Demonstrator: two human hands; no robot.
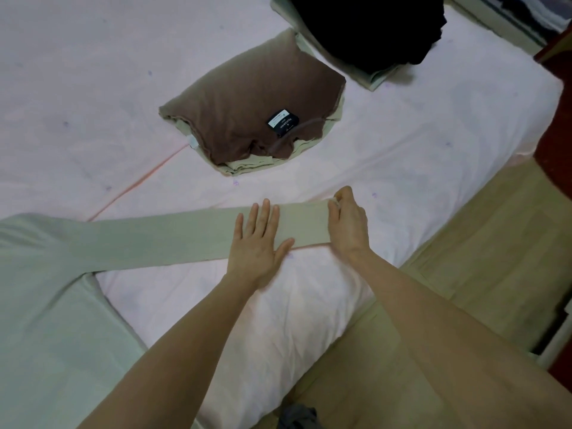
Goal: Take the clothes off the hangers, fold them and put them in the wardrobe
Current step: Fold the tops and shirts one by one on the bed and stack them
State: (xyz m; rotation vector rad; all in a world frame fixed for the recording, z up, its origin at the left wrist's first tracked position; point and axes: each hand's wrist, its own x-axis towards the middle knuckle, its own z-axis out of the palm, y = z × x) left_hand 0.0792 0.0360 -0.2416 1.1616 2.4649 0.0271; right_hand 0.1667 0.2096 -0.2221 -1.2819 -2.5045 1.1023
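Observation:
A pale green long-sleeved top (46,305) lies spread on the bed at the lower left, with one sleeve (154,239) stretched out flat toward the right. My left hand (258,243) presses flat on that sleeve with straight fingers. Just to its right, my right hand (346,221) pinches the cuff end of the sleeve between thumb and fingers. No hanger is in view.
A folded brown garment (247,103) with a black label lies on a folded pale green one mid-bed. A black garment (365,29) sits on another folded piece at the top. The pink-white bed sheet (93,72) stretches left; tan flooring (495,258) lies right.

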